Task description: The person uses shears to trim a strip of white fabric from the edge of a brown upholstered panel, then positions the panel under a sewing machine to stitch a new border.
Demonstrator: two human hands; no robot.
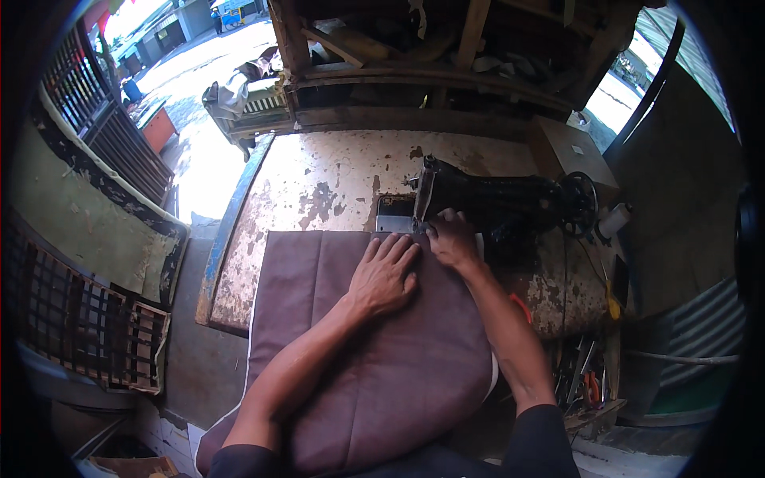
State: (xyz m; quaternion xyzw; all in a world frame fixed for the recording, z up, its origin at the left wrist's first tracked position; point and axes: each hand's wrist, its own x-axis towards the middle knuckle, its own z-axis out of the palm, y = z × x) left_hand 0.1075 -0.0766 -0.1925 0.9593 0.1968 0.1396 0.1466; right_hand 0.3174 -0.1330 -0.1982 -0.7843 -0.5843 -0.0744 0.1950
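A brown quilted fabric panel (pixel 295 358) with white edging covers the front of a worn worktable (pixel 303 183) and hangs toward me. My left hand (pixel 384 275) lies on the panel, fingers apart, their tips near its far edge. My right hand (pixel 451 243) is closed on that edge beside the needle area of a black sewing machine (pixel 502 191); its fingertips are partly hidden. A metal needle plate (pixel 394 223) shows just beyond the panel, left of the machine's head.
A wooden shelf frame (pixel 430 111) stands behind the table. A thread cone (pixel 613 219), a box (pixel 562 143) and hand tools (pixel 591 386) sit at the right. Worn padded frames (pixel 103 203) lean at the left, beside a sunlit opening. Corrugated sheeting (pixel 693 342) is at far right.
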